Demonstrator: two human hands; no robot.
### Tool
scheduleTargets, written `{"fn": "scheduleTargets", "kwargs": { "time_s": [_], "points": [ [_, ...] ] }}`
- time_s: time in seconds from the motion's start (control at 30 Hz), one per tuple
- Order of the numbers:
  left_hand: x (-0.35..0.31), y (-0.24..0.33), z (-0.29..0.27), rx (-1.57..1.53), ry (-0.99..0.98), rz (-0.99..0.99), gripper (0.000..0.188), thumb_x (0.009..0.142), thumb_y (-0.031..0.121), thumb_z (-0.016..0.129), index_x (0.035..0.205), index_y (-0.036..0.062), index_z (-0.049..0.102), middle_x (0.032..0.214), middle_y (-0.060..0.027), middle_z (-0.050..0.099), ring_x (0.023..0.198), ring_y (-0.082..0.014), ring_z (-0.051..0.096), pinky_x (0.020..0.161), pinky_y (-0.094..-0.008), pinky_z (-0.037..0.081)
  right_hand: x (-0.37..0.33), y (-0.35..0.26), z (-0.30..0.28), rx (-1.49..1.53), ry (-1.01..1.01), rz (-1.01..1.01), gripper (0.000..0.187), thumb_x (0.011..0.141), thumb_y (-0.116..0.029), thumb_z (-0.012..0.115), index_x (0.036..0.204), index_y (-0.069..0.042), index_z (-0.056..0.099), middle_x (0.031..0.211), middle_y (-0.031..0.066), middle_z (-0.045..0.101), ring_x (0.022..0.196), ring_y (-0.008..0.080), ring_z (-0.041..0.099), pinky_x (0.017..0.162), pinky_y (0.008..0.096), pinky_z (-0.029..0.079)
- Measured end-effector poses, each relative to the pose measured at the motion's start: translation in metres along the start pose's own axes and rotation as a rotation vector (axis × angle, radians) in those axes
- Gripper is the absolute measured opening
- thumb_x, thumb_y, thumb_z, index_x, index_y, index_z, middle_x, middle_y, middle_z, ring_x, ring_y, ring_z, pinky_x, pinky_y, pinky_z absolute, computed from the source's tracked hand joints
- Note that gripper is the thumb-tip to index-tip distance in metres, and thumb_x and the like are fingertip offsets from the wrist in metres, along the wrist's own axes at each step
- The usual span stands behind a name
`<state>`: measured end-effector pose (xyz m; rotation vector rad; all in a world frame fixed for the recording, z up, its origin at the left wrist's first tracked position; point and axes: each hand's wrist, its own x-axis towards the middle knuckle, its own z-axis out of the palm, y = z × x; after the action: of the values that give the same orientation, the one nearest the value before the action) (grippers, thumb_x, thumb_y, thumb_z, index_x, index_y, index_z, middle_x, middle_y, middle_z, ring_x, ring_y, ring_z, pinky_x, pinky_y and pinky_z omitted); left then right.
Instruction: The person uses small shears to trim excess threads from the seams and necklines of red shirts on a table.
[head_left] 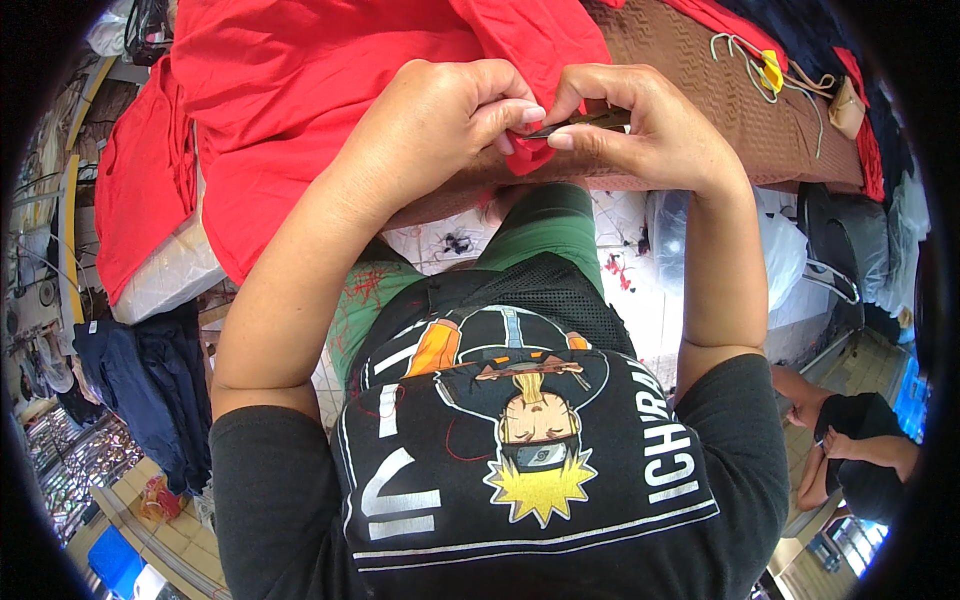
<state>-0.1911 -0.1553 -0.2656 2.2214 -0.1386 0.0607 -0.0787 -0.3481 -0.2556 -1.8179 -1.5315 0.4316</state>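
Left hand (450, 112): grip pinched on red cloth (310, 90) edge, at near side of brown-covered table (690, 80); rest spread leftward. Right hand (650, 125): grip clamped on small dark snips (603, 120), tip at cloth edge, contact unclear.

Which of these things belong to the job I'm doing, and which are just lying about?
In use:
Red cloth, pinched in the left grip
Dark slim tool, in the right grip
Brown-covered surface beneath

Apparently just lying about:
Navy clothing, at left
Small yellow piece, at upper right
Thread scraps, below
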Motion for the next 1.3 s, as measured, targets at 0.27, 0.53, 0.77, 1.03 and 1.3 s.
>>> {"fn": "scheduleTargets", "kwargs": {
  "time_s": [0.27, 0.53, 0.77, 1.03, 1.3],
  "points": [
    [-0.026, 0.015, -0.035, -0.205, 0.106, -0.113, 0.018, 0.092, 0.012, 0.062, 0.100, -0.0031, 0.066, 0.093, -0.0067, 0.070, 0.082, -0.0108, 0.066, 0.074, -0.0248, 0.052, -0.007, -0.001, 0.002, 0.092, 0.154, 0.105, 0.021, 0.083, -0.017, 0.072, 0.093, -0.001, 0.063, 0.077, 0.0006, 0.056, 0.072, 0.0069, 0.050, 0.064, 0.0239, 0.042],
    [-0.087, 0.021, -0.077, -0.308, -0.085, -0.165, 0.021, 0.092, 0.007, 0.059, 0.108, -0.0064, 0.063, 0.107, -0.0134, 0.067, 0.103, -0.0210, 0.064, 0.091, -0.0326, 0.048, -0.023, -0.077, 0.005, 0.803, -0.874, -0.897, 0.035, 0.096, -0.027, 0.049, 0.115, -0.002, 0.062, 0.077, 0.0022, 0.055, 0.067, 0.0100, 0.059, 0.051, 0.0252, 0.044],
    [-0.073, -0.041, -0.004, 0.413, 0.195, 0.043, 0.019, 0.079, 0.013, 0.072, 0.094, 0.0039, 0.065, 0.099, -0.0115, 0.065, 0.095, -0.0284, 0.063, 0.086, -0.0356, 0.049, -0.044, -0.117, -0.047, 0.481, -0.695, -0.890, 0.016, 0.089, -0.010, 0.050, 0.090, -0.012, 0.066, 0.071, -0.0122, 0.045, 0.057, -0.0053, 0.043, 0.047, 0.0154, 0.021],
    [-0.083, -0.034, -0.022, 0.305, -0.152, 0.005, 0.017, 0.076, 0.014, 0.073, 0.086, 0.0012, 0.067, 0.095, -0.0131, 0.068, 0.095, -0.0316, 0.063, 0.083, -0.0396, 0.049, -0.033, -0.054, -0.070, 0.167, -0.222, -0.087, 0.027, 0.083, -0.031, 0.067, 0.084, -0.003, 0.067, 0.077, 0.0013, 0.060, 0.062, 0.0104, 0.056, 0.055, 0.0239, 0.042],
    [-0.123, 0.014, -0.075, 0.128, -0.160, 0.050, 0.029, 0.080, 0.021, 0.071, 0.099, -0.0014, 0.069, 0.103, -0.0136, 0.070, 0.095, -0.0289, 0.066, 0.080, -0.0371, 0.052, -0.013, -0.039, -0.085, -0.112, -0.078, 0.189, 0.006, 0.081, -0.008, 0.060, 0.081, -0.002, 0.059, 0.075, 0.0004, 0.054, 0.071, 0.0083, 0.049, 0.065, 0.0255, 0.037]
  ]
}}
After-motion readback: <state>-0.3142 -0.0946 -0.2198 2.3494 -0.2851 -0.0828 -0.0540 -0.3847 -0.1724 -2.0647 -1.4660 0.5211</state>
